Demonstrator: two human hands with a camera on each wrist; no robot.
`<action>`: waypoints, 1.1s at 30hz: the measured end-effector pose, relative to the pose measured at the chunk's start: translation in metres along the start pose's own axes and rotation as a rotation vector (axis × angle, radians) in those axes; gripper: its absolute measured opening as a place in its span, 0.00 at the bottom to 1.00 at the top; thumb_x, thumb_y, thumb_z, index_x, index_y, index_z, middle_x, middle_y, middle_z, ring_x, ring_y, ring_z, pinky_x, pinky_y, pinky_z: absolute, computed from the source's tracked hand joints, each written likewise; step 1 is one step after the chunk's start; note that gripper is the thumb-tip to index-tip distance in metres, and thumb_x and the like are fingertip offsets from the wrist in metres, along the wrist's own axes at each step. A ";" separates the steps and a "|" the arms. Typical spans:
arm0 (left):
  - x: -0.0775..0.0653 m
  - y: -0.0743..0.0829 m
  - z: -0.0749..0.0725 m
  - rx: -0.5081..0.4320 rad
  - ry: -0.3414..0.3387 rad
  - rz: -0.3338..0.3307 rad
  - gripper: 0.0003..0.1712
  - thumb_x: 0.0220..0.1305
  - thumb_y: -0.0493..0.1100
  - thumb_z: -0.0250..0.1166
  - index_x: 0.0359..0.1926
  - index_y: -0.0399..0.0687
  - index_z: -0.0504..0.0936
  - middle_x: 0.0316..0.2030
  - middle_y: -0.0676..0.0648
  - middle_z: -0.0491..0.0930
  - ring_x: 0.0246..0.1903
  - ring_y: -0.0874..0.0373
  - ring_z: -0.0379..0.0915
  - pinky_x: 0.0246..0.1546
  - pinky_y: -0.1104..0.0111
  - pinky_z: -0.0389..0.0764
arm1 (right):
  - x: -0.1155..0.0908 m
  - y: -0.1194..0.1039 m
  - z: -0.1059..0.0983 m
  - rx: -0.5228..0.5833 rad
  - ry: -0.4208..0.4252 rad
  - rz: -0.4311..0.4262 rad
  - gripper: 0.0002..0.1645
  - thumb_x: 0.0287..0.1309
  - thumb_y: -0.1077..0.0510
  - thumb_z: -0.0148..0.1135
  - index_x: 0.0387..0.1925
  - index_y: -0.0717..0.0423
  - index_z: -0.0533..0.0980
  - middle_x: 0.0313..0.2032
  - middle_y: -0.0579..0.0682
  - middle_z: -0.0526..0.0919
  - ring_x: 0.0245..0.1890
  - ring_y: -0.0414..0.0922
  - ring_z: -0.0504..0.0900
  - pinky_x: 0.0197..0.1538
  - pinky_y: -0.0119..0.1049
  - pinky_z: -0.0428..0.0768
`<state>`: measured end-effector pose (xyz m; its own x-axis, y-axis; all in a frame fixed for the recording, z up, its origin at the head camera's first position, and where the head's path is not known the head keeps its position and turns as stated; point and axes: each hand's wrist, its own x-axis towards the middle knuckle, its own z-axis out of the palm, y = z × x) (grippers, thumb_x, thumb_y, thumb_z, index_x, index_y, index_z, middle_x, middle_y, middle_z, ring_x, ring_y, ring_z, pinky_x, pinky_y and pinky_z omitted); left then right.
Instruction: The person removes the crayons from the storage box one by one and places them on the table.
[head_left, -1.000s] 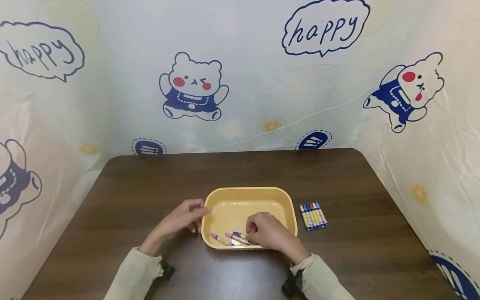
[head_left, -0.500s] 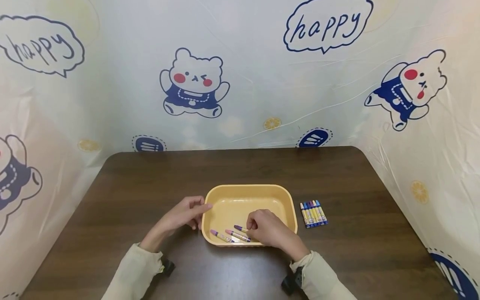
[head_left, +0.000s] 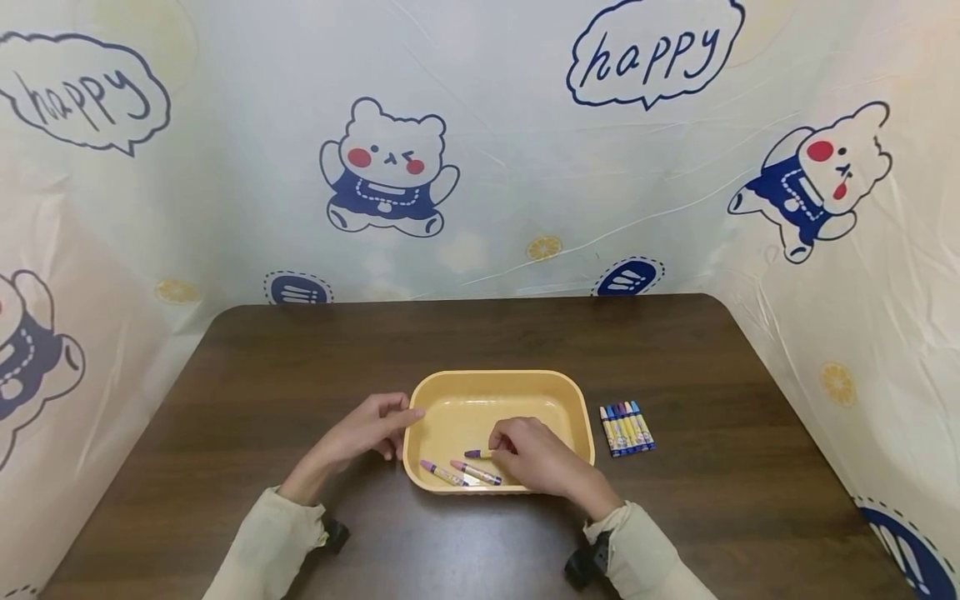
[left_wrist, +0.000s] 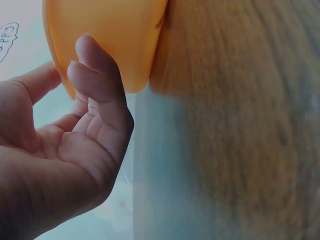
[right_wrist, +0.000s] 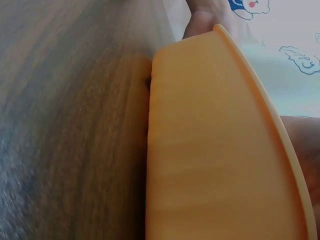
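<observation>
A yellow plastic tray (head_left: 495, 376) stands on the table in the head view. My left hand (head_left: 369, 431) holds its left end, thumb over the rim and fingers at the outer wall; the left wrist view shows this hand (left_wrist: 85, 145) beside the tray wall (left_wrist: 132, 45). Inside the tray, my right hand (head_left: 538, 457) pinches a dark purple crayon (head_left: 476, 454), whose rear end the fingers hide. A pink-tipped crayon (head_left: 477, 473) and a light purple crayon (head_left: 444, 473) lie near the front wall. In the right wrist view, the tray's side (right_wrist: 215, 145) hides most of the right hand.
Several crayons (head_left: 627, 429) lie side by side in a row on the dark wooden table (head_left: 720, 467), just right of the tray. A printed cloth (head_left: 495, 183) hangs behind the table and along both sides.
The right hand has lifted or slid the dark purple crayon slightly away from the front wall and apart from the pink-tipped one. The left hand stays at the tray's end.
</observation>
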<state>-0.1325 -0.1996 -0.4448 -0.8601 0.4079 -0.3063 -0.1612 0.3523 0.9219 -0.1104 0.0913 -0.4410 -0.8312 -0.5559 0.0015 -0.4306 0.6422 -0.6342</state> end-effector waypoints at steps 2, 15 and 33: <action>0.000 0.001 0.001 0.003 0.003 -0.003 0.24 0.71 0.53 0.61 0.40 0.31 0.72 0.22 0.43 0.79 0.20 0.52 0.75 0.19 0.69 0.75 | 0.000 0.001 -0.003 -0.007 0.014 -0.015 0.05 0.62 0.64 0.61 0.35 0.55 0.82 0.29 0.42 0.79 0.31 0.37 0.75 0.39 0.34 0.77; 0.000 0.001 0.001 0.004 -0.007 -0.003 0.24 0.72 0.52 0.60 0.40 0.31 0.71 0.22 0.43 0.79 0.20 0.52 0.75 0.20 0.68 0.76 | -0.004 0.009 -0.032 0.097 0.108 0.024 0.05 0.63 0.66 0.63 0.39 0.58 0.83 0.33 0.45 0.81 0.34 0.39 0.76 0.39 0.33 0.78; 0.004 -0.004 -0.001 -0.001 -0.020 0.012 0.22 0.74 0.50 0.58 0.40 0.29 0.71 0.22 0.44 0.79 0.20 0.54 0.75 0.20 0.68 0.76 | -0.023 0.024 -0.074 0.181 0.237 0.106 0.08 0.59 0.65 0.69 0.41 0.60 0.83 0.34 0.48 0.85 0.33 0.40 0.82 0.39 0.32 0.83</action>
<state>-0.1356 -0.2002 -0.4493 -0.8520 0.4292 -0.2997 -0.1509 0.3467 0.9258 -0.1277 0.1579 -0.3991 -0.9361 -0.3389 0.0942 -0.2851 0.5741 -0.7676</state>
